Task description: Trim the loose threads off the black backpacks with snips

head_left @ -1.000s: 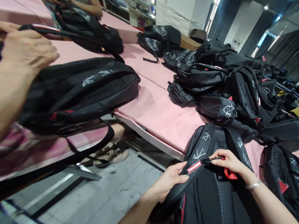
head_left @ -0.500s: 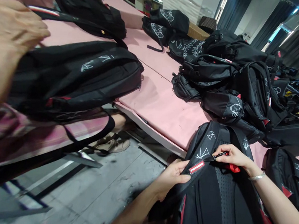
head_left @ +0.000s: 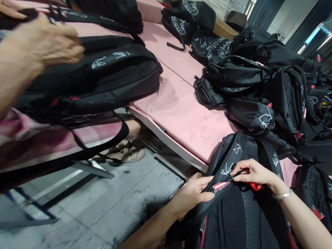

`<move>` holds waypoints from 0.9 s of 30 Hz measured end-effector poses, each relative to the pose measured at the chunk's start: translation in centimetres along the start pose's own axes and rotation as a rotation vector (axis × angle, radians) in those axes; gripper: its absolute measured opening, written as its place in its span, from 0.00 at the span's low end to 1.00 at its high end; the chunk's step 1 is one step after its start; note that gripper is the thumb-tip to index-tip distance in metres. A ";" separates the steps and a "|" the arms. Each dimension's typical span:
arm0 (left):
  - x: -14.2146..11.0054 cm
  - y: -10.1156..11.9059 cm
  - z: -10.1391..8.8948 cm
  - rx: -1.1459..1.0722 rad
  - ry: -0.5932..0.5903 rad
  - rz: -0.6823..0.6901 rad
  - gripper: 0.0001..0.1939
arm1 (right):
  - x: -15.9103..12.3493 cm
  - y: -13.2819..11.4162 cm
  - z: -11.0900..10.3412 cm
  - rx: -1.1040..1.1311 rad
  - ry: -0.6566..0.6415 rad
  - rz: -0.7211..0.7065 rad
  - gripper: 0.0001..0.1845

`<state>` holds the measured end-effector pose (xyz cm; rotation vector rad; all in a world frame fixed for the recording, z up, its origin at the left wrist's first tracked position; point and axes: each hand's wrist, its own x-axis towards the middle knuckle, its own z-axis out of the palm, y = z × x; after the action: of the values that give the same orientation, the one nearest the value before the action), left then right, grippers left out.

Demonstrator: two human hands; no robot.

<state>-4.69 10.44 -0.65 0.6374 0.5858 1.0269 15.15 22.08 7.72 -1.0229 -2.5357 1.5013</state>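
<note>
While the left hand (head_left: 196, 196) pinches the edge of a shoulder strap (head_left: 229, 158) between thumb and fingers, the right hand (head_left: 252, 174) has its fingertips closed on a small dark item (head_left: 239, 174), held against the same strap. That item looks like a slim tool, though it is too small and too covered by the fingers to be sure. Between the 2 hands lies a red label (head_left: 221, 186) with white lettering, set on the strap. A bright red piece (head_left: 255, 186) shows just below the right hand, and a silvery bracelet (head_left: 285, 194) circles that wrist.

The strap belongs to a black backpack (head_left: 240, 233) directly in front of the wearer, its back panel facing up toward the camera and its top end at the edge of a pink-covered table (head_left: 180, 122). White scribbled marks run along its 2 straps. Just to the right sits another black backpack (head_left: 314, 197) with red patches.

Beyond, a heap of black bags (head_left: 275, 86) spreads over the table. To the left, a co-worker's hand (head_left: 49, 42) is above a black bag (head_left: 112, 76) resting over pink plaid cloth (head_left: 102, 132). Grey floor (head_left: 87, 214) shows below, and dark curtains (head_left: 266, 13) hang at the back.
</note>
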 end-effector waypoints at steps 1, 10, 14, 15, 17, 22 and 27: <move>0.0 -0.1 0.0 0.013 -0.001 0.009 0.24 | 0.1 -0.1 0.1 -0.020 -0.003 -0.007 0.13; -0.1 0.3 0.2 0.218 -0.028 0.019 0.23 | 0.5 -1.0 0.6 -0.117 -0.050 -0.077 0.14; -0.2 -0.1 0.3 0.226 0.022 0.043 0.22 | 0.6 -1.5 1.0 -0.126 -0.057 -0.098 0.13; -0.2 -0.3 0.3 0.230 0.038 0.053 0.22 | 0.6 -1.6 1.1 -0.133 -0.055 -0.103 0.13; -0.2 -0.6 0.2 0.229 0.066 0.068 0.22 | 0.6 -1.8 1.5 -0.138 -0.055 -0.114 0.12; -0.5 -0.3 0.1 0.111 0.056 0.088 0.26 | 0.3 -1.1 1.8 -0.018 0.195 -0.113 0.11; -0.3 0.4 -0.3 -0.073 0.001 0.020 0.22 | -0.9 1.5 0.7 -0.230 0.539 -0.258 0.11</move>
<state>-5.24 10.35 -0.51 0.5799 0.5413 1.0621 16.44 21.52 6.44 -0.9176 -2.3544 0.7528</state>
